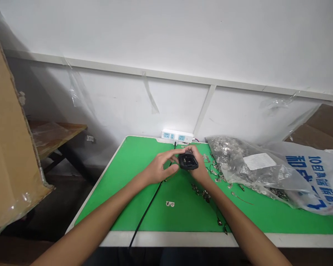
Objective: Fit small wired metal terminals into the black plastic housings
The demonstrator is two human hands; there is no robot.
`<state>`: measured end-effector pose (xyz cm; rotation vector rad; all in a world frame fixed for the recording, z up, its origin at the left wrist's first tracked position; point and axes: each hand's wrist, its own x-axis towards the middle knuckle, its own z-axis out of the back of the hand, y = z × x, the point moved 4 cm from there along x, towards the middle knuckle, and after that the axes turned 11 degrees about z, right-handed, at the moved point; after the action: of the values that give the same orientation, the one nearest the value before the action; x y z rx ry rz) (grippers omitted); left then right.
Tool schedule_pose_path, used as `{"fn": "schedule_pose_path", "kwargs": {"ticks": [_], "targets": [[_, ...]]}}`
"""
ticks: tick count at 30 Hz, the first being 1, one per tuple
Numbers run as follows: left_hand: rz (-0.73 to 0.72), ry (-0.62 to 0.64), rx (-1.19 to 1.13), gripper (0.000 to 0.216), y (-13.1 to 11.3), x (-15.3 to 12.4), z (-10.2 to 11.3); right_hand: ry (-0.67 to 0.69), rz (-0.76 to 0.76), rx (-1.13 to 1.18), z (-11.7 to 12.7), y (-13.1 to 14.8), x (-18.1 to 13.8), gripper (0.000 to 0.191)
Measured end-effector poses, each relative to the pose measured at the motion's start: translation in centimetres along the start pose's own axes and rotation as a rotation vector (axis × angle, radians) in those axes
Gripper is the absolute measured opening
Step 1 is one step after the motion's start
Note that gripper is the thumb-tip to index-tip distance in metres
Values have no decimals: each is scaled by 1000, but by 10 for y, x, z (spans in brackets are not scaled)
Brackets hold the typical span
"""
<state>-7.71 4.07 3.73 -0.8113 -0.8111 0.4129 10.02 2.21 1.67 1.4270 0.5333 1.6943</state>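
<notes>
Bare forearms (100,218) are being stretched over a green mat (122,184). A black part (188,161) is being held between the left hand (158,169) and right hand (197,166), close together.

We're looking from up on the person's head, facing forward and down, with the grip of both bare hands (180,164) close in at mid-frame. Beyond the grip, the green-topped table (183,218) runs out to a white wall (166,99).
</notes>
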Motion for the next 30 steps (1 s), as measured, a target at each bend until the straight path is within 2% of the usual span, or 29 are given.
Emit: {"fn": "schedule_pose_path", "kwargs": {"ticks": [4,8,10,12,14,16,19,22,24,27,30], "targets": [[12,-34,161,63,-2,1,-2,19,4,33,-4,4,-1,26],[68,-70,175,56,2,2,-2,38,-33,8,-4,6,0,19],[106,-68,152,61,4,3,-3,75,-54,-14,-5,7,2,17],[140,-60,122,61,5,4,-4,126,-63,-26,-5,8,3,17],[173,-71,107,53,5,6,-3,202,-64,-38,-2,11,6,22],[221,-118,113,44,7,7,1,306,-77,-44,5,14,9,29],[267,-223,132,41,13,11,11,412,-116,-89,26,21,14,40],[247,-347,122,40,18,13,22,453,-137,-263,50,27,20,35],[211,-410,135,38,20,14,28,546,-194,-355,56,28,20,27],[131,-452,234,41,21,12,33,716,-336,-414,52,23,14,24],[14,-414,402,54,21,8,35,806,-375,-463,42,17,9,17]]}}
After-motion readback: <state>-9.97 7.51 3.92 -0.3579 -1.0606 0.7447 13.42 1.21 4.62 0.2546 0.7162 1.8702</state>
